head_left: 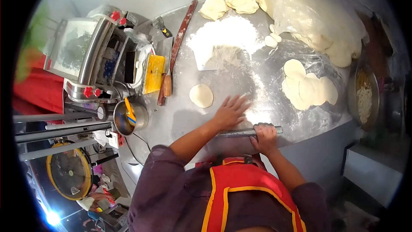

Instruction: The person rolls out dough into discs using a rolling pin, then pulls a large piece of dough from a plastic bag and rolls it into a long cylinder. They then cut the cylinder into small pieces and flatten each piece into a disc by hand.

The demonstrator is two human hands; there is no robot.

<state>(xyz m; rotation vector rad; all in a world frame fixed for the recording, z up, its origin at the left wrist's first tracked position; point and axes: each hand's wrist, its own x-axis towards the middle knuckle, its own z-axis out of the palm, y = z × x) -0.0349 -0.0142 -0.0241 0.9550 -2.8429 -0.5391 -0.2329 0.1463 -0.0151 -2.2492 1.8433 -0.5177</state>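
Note:
My left hand (pixel 233 111) lies with its fingers spread over the floured metal table, touching no dough. At the table's near edge, my right hand (pixel 265 137) is closed around a greyish rolling pin (pixel 238 132). A flat round of dough (pixel 201 96) lies alone on the table, to the left of my left hand. Off to the right, several flattened dough rounds (pixel 310 89) overlap in a pile. A heap of white flour (pixel 227 34) spreads across the table beyond my hands.
Dough lumps (pixel 241 3) sit at the back, beside a clear plastic bag (pixel 317 13) over more dough. A long wooden rod (pixel 182 32), a yellow scraper (pixel 153 74), a steel pot (pixel 139 118) and a dough machine (pixel 86 51) line the left. A metal bowl (pixel 375 92) stands right.

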